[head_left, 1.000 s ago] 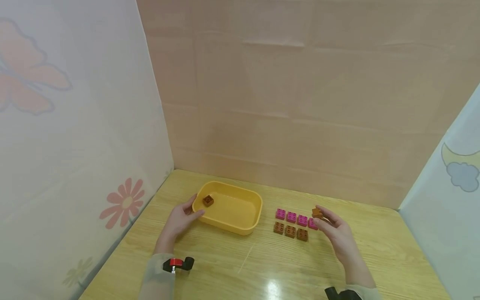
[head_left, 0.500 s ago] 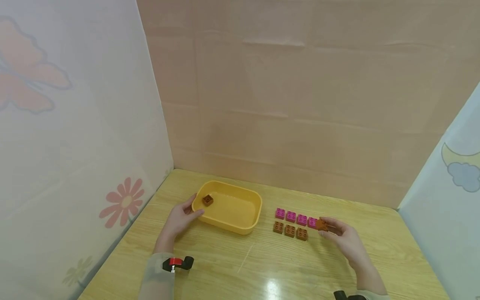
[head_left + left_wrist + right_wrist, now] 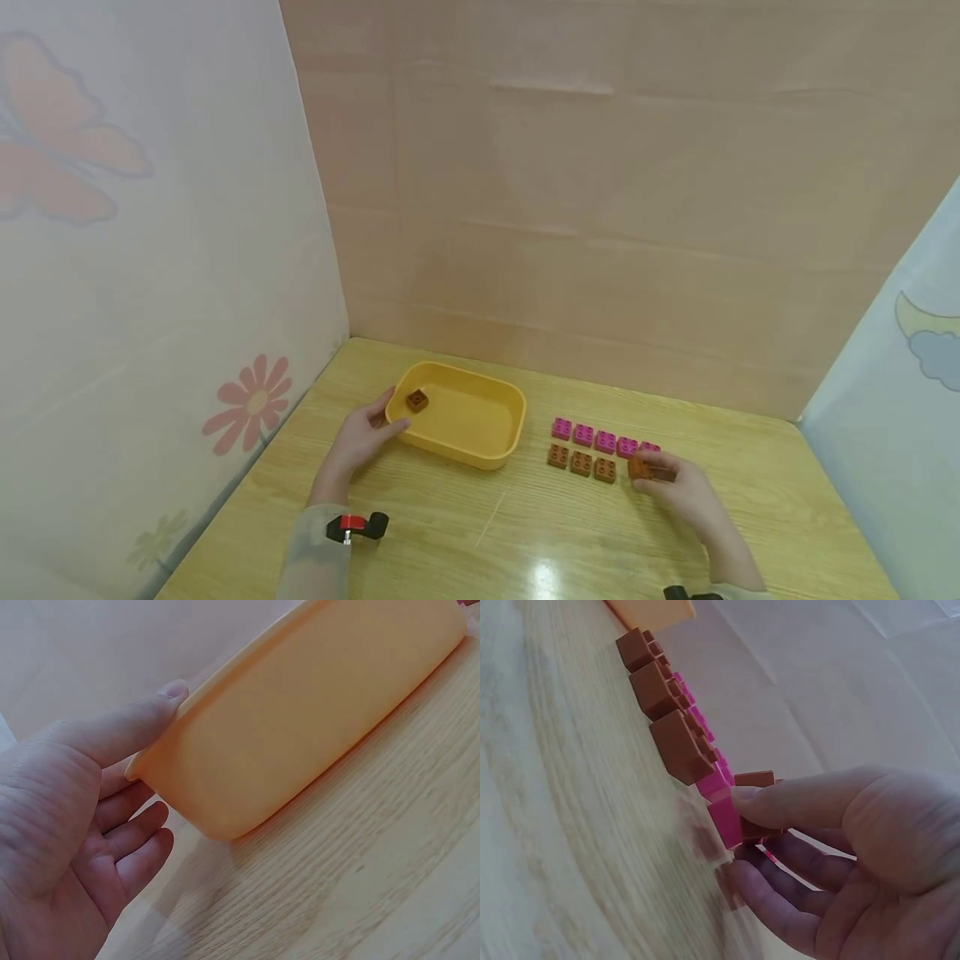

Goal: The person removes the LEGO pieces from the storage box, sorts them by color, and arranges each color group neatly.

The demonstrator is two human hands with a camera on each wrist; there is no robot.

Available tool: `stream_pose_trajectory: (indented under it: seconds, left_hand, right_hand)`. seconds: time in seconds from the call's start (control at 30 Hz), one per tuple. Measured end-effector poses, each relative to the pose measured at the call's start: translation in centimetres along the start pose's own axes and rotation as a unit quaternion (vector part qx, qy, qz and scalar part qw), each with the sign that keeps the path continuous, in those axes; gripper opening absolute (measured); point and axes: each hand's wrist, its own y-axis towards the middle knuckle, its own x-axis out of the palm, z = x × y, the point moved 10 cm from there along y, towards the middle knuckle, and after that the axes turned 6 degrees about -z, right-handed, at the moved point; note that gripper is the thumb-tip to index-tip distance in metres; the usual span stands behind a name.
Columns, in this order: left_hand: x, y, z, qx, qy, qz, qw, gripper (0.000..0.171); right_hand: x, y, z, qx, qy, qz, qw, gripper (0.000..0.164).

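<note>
At the left, my left hand [image 3: 365, 435] holds the yellow plastic tray [image 3: 507, 450] by its left end. The thumb lies on the rim [image 3: 225, 664] in the left wrist view, with the fingers below it. A brown toy building brick [image 3: 417, 401] sits in the tray's left end. My right hand [image 3: 686, 492] pinches another brown brick [image 3: 638, 467] between thumb and fingers, just right of the row of brown bricks [image 3: 581, 463]. Fingers cover part of the held brick. Behind lies a row of several pink bricks [image 3: 605, 441], its right end partly hidden by the right hand.
A wooden table [image 3: 435, 533] carries everything. A tan sheet [image 3: 570, 233] stands along its back edge. Printed white sheets [image 3: 187, 208] flank it on the left and right.
My right hand has brought the brown brick down and toward the front, from over the pink row's right end to beside the brown row. Another pink brick now shows there. The left hand stays on the tray.
</note>
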Motion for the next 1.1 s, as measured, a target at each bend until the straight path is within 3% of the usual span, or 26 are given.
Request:
stream_pose_trajectory:
  seconds: [0.43,0.73,1.1]
  left_hand:
    - [-0.1,0.0,0.2,0.007,-0.001,0.001,1.0,0.084]
    - [0.0,0.0,0.0,0.0,0.017,-0.001,0.9998,0.086]
    - [-0.1,-0.1,0.4,0.012,0.003,-0.001,0.9999,0.084]
  right_hand:
    - [0.7,0.6,-0.4,-0.018,-0.053,0.015,0.998,0.052]
    - [1.2,0.5,-0.9,-0.019,-0.069,0.02,0.997,0.05]
    - [1.4,0.7,-0.8,-0.021,-0.082,0.019,0.996,0.05]
